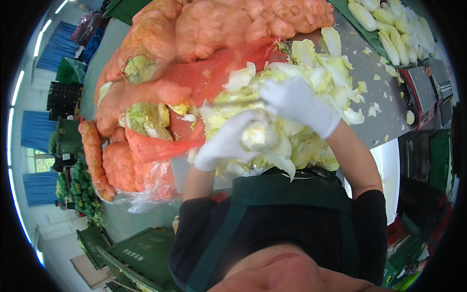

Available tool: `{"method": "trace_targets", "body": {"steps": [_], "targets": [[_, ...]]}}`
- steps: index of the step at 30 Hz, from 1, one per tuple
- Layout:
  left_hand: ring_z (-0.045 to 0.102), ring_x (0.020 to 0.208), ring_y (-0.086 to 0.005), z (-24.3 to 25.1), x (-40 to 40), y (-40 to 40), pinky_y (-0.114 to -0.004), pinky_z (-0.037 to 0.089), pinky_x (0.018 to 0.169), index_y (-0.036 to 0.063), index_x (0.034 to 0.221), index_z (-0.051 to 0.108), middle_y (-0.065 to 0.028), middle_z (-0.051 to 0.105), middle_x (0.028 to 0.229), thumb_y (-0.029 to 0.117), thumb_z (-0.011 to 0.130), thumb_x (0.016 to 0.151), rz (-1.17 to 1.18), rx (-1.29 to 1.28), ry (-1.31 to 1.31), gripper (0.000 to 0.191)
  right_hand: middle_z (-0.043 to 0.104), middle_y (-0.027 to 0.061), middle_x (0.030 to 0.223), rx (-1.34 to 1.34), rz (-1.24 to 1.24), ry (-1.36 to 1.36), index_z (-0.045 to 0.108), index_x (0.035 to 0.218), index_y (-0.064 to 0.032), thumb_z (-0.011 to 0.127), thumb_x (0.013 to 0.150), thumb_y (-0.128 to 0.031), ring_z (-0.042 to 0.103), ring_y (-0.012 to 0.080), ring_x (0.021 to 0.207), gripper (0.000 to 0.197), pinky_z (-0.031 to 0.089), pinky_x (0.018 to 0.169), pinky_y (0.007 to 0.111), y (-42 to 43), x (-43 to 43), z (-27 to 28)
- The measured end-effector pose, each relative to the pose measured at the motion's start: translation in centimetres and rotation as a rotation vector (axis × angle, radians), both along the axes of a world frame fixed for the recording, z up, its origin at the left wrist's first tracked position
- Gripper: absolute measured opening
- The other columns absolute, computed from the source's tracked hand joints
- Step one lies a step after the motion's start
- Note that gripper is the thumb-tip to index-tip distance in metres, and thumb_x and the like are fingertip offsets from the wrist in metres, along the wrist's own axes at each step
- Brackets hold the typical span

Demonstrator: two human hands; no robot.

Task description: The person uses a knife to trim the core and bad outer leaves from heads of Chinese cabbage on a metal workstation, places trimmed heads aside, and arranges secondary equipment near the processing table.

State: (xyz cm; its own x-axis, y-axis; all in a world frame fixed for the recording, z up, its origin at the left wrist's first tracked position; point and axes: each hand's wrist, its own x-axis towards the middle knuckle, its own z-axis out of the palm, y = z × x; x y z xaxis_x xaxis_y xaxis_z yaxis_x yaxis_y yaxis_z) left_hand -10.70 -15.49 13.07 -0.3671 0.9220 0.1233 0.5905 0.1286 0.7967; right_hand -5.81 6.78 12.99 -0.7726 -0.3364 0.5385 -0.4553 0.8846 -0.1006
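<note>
Both my hands wear white gloves. My left hand (pixel 228 140) is closed around a napa cabbage (pixel 257 137), whose cut base faces up, with a loose outer leaf hanging below it. Above and to the right is my right hand (pixel 288 100), blurred, its fingers curled; a thin dark shape, possibly a blade, reaches left from it. Under both hands lies a heap of loose cabbage leaves (pixel 321 71). On the left, an opened red mesh sack (pixel 219 78) holds untrimmed cabbages (pixel 146 118).
Full mesh sacks (pixel 215 31) line the far side of the grey table (pixel 368 84). Trimmed napa cabbages (pixel 396 33) fill a green crate at the upper right. A red and grey device (pixel 419 91) stands at the right edge. Green bins (pixel 142 252) are at the lower left.
</note>
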Motion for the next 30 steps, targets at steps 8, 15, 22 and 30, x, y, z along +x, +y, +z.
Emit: {"method": "trace_targets", "body": {"steps": [8,15,22,30], "targets": [[0.051,0.121,-0.0250,0.7,-2.5,-4.1,-0.039,0.044,0.102,0.0063,0.122,0.050,-0.0132,0.053,0.126,0.014,0.087,0.059,0.198,0.458,-0.438,0.073,0.064,0.0115,0.071,-1.149,-0.577,-0.452,0.066,0.094,-0.0032,0.063,0.084,-0.024,0.062,0.0227,0.060,0.023,0.052,0.057,0.034,6.1,-1.5,-5.3],[0.050,0.122,-0.0290,3.2,-4.0,-5.7,-0.042,0.043,0.102,0.0062,0.129,0.043,-0.0166,0.048,0.131,0.028,0.089,0.057,0.433,0.845,-0.485,0.087,0.066,0.0090,0.085,-0.756,-0.794,-0.214,0.064,0.102,-0.0033,0.067,0.084,-0.020,0.065,0.0200,0.074,0.025,0.052,0.068,0.034,8.4,0.2,-6.7],[0.052,0.121,-0.0273,0.4,-2.4,-0.9,-0.042,0.044,0.103,0.0057,0.128,0.046,-0.0149,0.049,0.130,0.018,0.090,0.059,0.302,0.659,-0.459,0.083,0.064,0.0067,0.101,-0.726,-0.135,-0.136,0.061,0.109,-0.0081,0.077,0.078,-0.024,0.066,0.0262,0.085,0.037,0.054,0.076,0.035,-0.9,3.5,3.6],[0.053,0.118,-0.0196,-0.7,0.3,1.0,-0.034,0.047,0.098,0.0044,0.127,0.048,-0.0101,0.053,0.124,0.012,0.089,0.061,0.254,0.320,-0.376,0.078,0.058,0.0048,0.099,-0.603,-0.072,-0.319,0.056,0.108,-0.0102,0.085,0.067,-0.035,0.064,0.0217,0.077,0.056,0.052,0.064,0.032,-1.5,5.0,3.6]]}}
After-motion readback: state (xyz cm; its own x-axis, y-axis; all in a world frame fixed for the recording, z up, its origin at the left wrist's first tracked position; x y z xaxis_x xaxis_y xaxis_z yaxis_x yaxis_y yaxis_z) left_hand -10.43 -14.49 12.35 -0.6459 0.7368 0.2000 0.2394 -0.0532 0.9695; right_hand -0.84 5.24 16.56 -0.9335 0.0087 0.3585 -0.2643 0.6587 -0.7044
